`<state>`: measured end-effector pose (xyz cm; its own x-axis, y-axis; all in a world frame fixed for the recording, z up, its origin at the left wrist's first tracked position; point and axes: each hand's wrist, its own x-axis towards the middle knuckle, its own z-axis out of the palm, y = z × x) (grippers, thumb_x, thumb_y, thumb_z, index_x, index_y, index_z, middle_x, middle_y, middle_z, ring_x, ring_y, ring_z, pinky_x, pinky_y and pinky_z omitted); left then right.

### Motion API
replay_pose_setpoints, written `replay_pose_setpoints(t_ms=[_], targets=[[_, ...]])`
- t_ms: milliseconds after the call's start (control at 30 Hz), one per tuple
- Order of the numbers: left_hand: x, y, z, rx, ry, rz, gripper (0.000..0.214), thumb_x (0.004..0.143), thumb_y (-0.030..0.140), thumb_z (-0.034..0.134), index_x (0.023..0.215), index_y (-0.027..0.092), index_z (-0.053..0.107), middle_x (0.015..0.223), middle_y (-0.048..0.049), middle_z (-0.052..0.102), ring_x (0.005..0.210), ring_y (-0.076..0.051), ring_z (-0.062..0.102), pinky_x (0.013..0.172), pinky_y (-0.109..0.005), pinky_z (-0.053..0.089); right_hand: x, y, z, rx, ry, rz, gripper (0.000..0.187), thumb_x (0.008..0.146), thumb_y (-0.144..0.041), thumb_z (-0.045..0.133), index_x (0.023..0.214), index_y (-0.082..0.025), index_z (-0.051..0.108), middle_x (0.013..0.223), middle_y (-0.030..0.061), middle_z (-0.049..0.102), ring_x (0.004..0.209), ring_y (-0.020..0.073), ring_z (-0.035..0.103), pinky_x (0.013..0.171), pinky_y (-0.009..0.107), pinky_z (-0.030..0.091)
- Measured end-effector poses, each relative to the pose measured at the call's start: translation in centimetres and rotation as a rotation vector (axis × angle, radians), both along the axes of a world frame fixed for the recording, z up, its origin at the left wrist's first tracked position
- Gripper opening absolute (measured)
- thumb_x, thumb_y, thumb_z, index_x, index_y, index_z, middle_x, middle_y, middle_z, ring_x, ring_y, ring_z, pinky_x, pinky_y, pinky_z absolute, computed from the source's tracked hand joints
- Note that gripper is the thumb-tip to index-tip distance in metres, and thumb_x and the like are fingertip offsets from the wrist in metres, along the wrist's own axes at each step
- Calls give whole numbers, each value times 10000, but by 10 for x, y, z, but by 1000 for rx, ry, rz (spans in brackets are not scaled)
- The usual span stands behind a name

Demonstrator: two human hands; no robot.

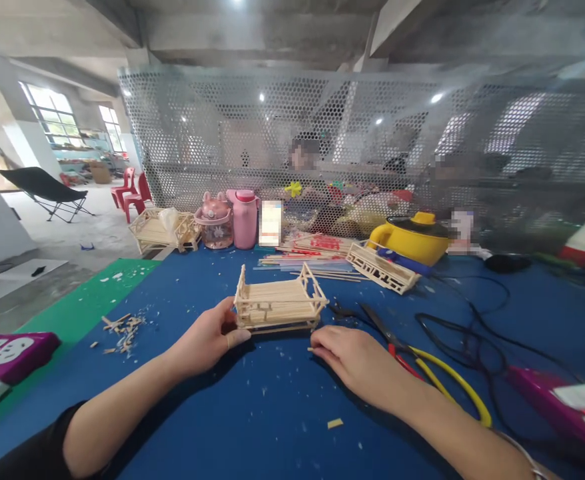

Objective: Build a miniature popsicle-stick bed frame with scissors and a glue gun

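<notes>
The left hand is clamping the frame at its left end; the right hand is pinching a stick near the frame's front right corner. The frame, sitting between them, is probably needing light, steady bracing. It is hiding left fingers; the right hand, most of the stick.

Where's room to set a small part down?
Widest: the blue mat between the forearms, on the near side of the stick model, where a yellowish scrap lies. Smaller: between the offcut pile and left hand. Crowded: the right, with the yellow-handled tool and black cables; the back, with the pink flask and loose sticks.
</notes>
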<state>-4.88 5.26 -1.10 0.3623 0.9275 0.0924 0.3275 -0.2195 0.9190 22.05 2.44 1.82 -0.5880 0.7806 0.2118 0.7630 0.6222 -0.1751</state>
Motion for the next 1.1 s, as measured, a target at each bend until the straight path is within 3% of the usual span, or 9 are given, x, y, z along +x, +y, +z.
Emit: replay_pose_setpoints(t_ms=[167, 300, 433, 567, 700, 867, 1100], targets=[[8, -6, -2, 8, -23, -40, 502, 740, 331, 614, 1209, 221, 469, 1054, -59, 684, 963, -226, 633, 867, -357, 474, -14, -7, 1, 18, 200, 67, 140, 904, -196, 439, 890, -212, 578, 831, -6, 665, 765, 115, 629, 682, 229, 492], [6, -5, -1, 52, -28, -42, 438, 770, 316, 577, 1188, 219, 492, 1129, -56, 653, 977, -205, 624, 887, -343, 464, -19, 0, -6, 263, 260, 92, 219, 884, -146, 444, 1029, -194, 602, 958, 44, 690, 874, 142, 649, 770, 269, 536], [5, -5, 0, 107, 35, 29, 397, 766, 297, 582, 1153, 221, 539, 1105, -54, 654, 895, -198, 637, 827, -337, 492, -27, 4, -8, 539, 255, 116, 257, 867, -80, 419, 986, -162, 632, 940, 72, 693, 893, 153, 647, 806, 284, 543], [5, -6, 1, 121, 34, 21, 371, 757, 280, 591, 1122, 225, 554, 1055, -35, 667, 922, -198, 626, 838, -330, 492, -38, 6, -10, 699, 115, 107, 256, 866, -64, 418, 967, -116, 648, 915, 99, 700, 871, 170, 657, 782, 271, 531], [5, -6, 3, 109, 8, 11, 396, 752, 277, 587, 1143, 226, 549, 1094, -41, 657, 959, -213, 616, 869, -354, 482, -40, 14, -16, 732, 61, 30, 250, 879, -90, 424, 922, -127, 667, 910, 98, 715, 810, 173, 675, 718, 258, 516], [5, -6, 3, 98, 32, 31, 388, 744, 297, 586, 1124, 223, 559, 1070, -45, 662, 951, -223, 614, 864, -366, 479, -38, 20, -20, 625, 145, -53, 223, 862, -102, 465, 914, -157, 674, 857, 46, 732, 750, 149, 685, 677, 227, 501], [5, -6, -2, 105, 57, 63, 463, 732, 292, 607, 1174, 216, 492, 1059, -58, 660, 947, -213, 614, 837, -353, 473, -36, 17, -22, 632, 192, -17, 245, 855, -103, 486, 995, -172, 675, 948, 24, 728, 813, 136, 687, 723, 218, 506]])
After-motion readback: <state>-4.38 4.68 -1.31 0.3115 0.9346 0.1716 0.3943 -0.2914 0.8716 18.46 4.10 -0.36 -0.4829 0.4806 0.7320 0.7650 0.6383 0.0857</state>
